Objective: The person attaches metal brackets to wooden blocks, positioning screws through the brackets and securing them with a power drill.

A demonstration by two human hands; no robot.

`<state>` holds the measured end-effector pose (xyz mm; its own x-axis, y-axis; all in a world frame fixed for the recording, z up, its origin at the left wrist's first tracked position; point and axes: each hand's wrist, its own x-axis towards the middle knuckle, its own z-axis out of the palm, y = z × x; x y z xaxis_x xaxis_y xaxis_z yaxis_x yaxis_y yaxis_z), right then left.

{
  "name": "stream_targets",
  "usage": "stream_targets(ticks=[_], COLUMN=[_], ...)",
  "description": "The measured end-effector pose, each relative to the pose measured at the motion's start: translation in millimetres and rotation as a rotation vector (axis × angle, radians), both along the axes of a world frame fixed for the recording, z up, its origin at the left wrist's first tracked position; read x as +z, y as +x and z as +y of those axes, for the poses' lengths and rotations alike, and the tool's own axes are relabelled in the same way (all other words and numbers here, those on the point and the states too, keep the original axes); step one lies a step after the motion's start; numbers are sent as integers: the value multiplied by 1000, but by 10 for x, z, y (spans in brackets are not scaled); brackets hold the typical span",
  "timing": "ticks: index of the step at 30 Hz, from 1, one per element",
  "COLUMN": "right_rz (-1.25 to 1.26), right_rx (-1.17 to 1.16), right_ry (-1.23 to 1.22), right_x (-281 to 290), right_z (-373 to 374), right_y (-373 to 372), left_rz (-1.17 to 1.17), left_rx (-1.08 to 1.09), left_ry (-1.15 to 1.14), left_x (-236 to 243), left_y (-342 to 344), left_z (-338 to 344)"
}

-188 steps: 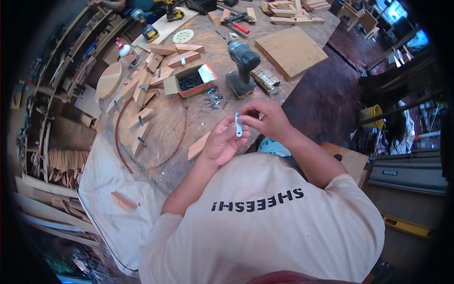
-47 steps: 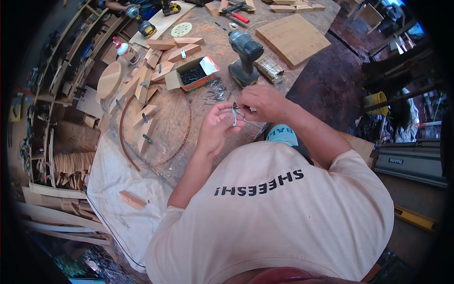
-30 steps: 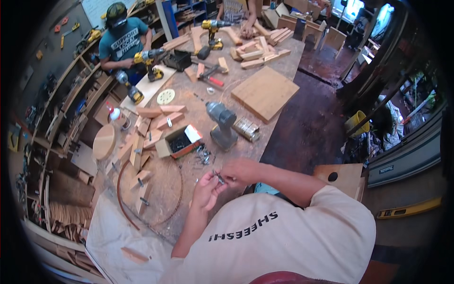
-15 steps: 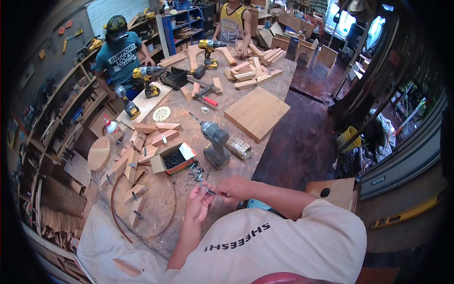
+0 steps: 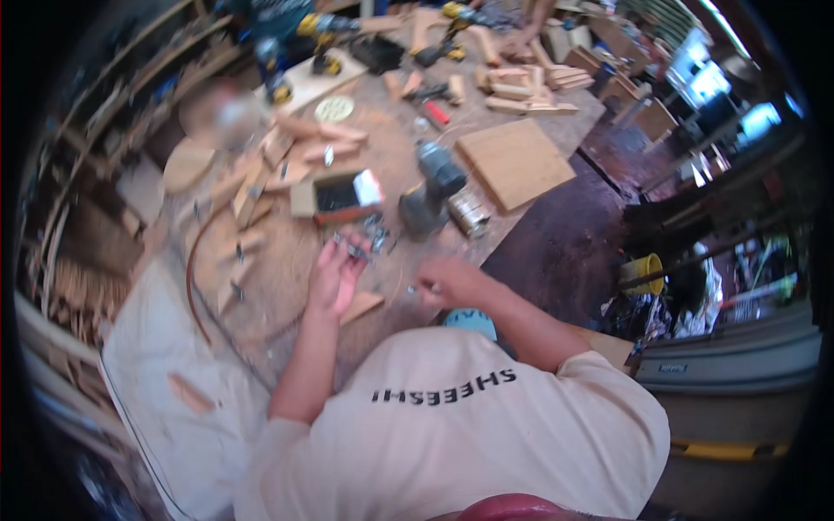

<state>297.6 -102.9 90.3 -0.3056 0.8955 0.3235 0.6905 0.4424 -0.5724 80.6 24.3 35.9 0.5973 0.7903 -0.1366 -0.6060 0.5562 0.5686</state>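
Observation:
My left hand [image 5: 330, 276] is raised over the near side of the workbench, palm partly up, its fingers and thumb closed on a small metal fitting [image 5: 354, 250]. My right hand [image 5: 450, 283] is to the right of it, fingers curled in a pinch. A tiny shiny bit [image 5: 411, 289] shows at its fingertips, too blurred to name. Just beyond my left hand lies a loose heap of small metal pieces [image 5: 377, 233]. Behind that is an open cardboard box [image 5: 352, 214] of dark screws. A grey cordless driver [image 5: 423, 211] stands past my right hand.
Wood blocks [image 5: 252, 195], some with metal fittings, crowd the left. A thick board [image 5: 517, 162] and a brown packet [image 5: 469, 214] lie to the right. Several drills [image 5: 326, 61] and wood offcuts [image 5: 530, 91] occupy the far side, near other people. A wood wedge [image 5: 362, 308] is close to my left wrist.
My hands, together half a second ago, are now apart, the right one having drawn off to the right. The view has tilted down and blurred, so the bench appears higher.

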Motion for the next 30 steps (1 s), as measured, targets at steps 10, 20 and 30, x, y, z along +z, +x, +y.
stream_targets(ticks=[10, 20, 30], right_rz=[50, -23, 60], right_rx=[-101, -81, -66], right_ry=[-33, 130, 169], right_x=[308, 83, -75], right_z=[181, 276, 306], right_y=[-57, -375, -226], left_rz=[-12, 40, 105], left_rx=[-33, -106, -121], left_ry=[81, 6, 45], left_x=[220, -143, -88], left_y=[-30, 131, 154], left_z=[-31, -293, -302])
